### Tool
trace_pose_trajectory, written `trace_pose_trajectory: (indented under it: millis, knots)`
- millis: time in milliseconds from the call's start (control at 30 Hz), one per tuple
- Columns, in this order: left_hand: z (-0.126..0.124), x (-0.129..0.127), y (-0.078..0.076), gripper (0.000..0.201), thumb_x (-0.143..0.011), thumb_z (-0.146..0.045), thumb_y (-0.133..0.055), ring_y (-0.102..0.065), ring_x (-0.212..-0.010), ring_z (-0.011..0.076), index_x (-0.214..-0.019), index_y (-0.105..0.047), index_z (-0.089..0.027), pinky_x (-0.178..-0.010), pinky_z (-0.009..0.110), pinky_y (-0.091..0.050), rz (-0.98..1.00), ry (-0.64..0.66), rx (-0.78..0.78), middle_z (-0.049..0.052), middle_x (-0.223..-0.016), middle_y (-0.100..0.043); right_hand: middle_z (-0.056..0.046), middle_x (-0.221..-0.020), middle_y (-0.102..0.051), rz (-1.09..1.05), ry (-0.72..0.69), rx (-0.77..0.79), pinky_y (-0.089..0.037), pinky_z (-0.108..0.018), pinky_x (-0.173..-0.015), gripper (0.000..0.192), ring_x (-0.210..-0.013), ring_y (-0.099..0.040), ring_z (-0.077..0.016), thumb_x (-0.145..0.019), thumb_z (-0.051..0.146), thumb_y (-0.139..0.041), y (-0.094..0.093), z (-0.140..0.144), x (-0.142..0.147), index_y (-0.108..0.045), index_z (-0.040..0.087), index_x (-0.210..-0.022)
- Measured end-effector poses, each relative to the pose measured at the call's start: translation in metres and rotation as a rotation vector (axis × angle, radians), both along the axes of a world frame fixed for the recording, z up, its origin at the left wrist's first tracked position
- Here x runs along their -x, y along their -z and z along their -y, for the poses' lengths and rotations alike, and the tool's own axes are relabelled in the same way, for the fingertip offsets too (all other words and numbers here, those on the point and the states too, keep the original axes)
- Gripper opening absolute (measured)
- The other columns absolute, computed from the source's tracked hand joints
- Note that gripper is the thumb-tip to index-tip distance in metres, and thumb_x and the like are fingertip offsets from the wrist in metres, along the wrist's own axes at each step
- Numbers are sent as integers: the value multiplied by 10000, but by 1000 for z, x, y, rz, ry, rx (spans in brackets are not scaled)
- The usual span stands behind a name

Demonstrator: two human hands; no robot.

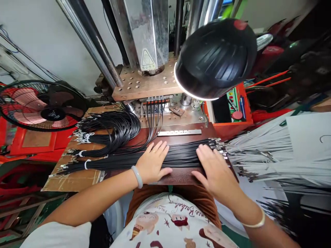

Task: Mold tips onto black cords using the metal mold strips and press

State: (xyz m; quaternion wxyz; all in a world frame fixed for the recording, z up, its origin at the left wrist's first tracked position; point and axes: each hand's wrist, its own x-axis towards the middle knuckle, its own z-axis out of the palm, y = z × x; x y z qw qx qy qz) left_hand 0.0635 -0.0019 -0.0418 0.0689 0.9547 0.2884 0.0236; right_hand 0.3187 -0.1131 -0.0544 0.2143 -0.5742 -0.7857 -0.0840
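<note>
A flat row of black cables [181, 155] lies across the brown work surface [181, 177] in front of me, their metal plug ends [218, 144] pointing right. My left hand [152, 163], a pale bangle on its wrist, presses palm-down on the cables with fingers spread. My right hand [214, 168] rests flat on the same row further right, near the plug ends. Neither hand grips anything. Several black cables [154, 117] run up into the press mould [157, 100].
Bundled black cables [108, 132] lie coiled at left on cardboard [74, 179]. A black lamp [216, 58] hangs over the press. A metal bar [179, 132] lies behind the cables. Grey cables [271, 151] pile at right. A fan [41, 106] stands at left.
</note>
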Motion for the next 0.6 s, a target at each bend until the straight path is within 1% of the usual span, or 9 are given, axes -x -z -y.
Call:
trace_pose_trajectory:
  millis: [33,100,133,200,267,333,433,500,600]
  knots:
    - [-5,-1,-3,615,-974,-512,-375,-364,-1418,319,-1448,-390,-120,-1153,510,-330,26,-12,20,183,-1523,-389,-217,-1460,-448,8,-14,18,-340,-567,-1127,668,-1381,-384,-349,-949,406,-524,9,5,4,-311,67,-1483]
    - [-16,-7,-12,426,-998,-355,-365,-492,-1302,271,-1346,-500,-150,-1077,439,-438,23,-43,45,155,-1406,-519,-192,-1400,-525,-39,-43,-14,-357,-543,-1128,619,-1352,-434,-315,-937,339,-561,20,11,6,-348,100,-1468]
    - [-22,-11,-17,362,-993,-290,-368,-543,-1222,265,-1267,-557,-148,-1015,420,-485,-18,-70,43,152,-1316,-573,-176,-1365,-560,-75,-49,-44,-364,-532,-1127,594,-1337,-457,-299,-928,299,-578,23,13,5,-372,122,-1456]
    - [-32,-20,-27,299,-981,-227,-368,-594,-1085,272,-1106,-624,-137,-901,411,-531,-138,-129,33,146,-1141,-618,-163,-1333,-586,-129,-39,-86,-376,-519,-1120,571,-1319,-480,-284,-914,253,-595,24,14,3,-400,150,-1440]
    - [-40,-28,-34,289,-987,-258,-379,-613,-1027,270,-1052,-632,-135,-866,400,-533,-212,-146,71,134,-1082,-616,-179,-1380,-545,-134,-13,-83,-370,-523,-1119,595,-1337,-459,-295,-914,267,-597,22,15,1,-382,145,-1455]
    - [-45,-34,-40,290,-966,-357,-473,-629,-1006,252,-1098,-611,-139,-880,370,-521,-218,-127,168,120,-1115,-616,-188,-1429,-497,-127,-2,-67,-354,-528,-1128,625,-1356,-435,-302,-920,287,-587,20,15,2,-346,140,-1478]
    - [-50,-39,-46,335,-875,-431,-629,-651,-950,248,-1047,-623,-144,-826,334,-509,-290,-98,301,103,-1063,-660,-169,-1405,-527,-139,10,-84,-357,-517,-1125,628,-1331,-466,-294,-913,280,-597,21,15,4,-349,166,-1479]
    - [-51,-40,-48,283,-872,-416,-635,-656,-933,257,-963,-643,-148,-792,327,-492,-346,-93,306,101,-998,-686,-158,-1360,-568,-142,21,-103,-377,-504,-1106,607,-1290,-508,-292,-896,260,-619,23,16,5,-390,178,-1452]
    - [-52,-40,-50,257,-902,-404,-591,-654,-900,233,-916,-648,-154,-763,302,-466,-336,-102,305,90,-958,-697,-155,-1301,-610,-143,23,-126,-406,-482,-1072,546,-1237,-552,-288,-879,227,-639,23,17,5,-456,170,-1389]
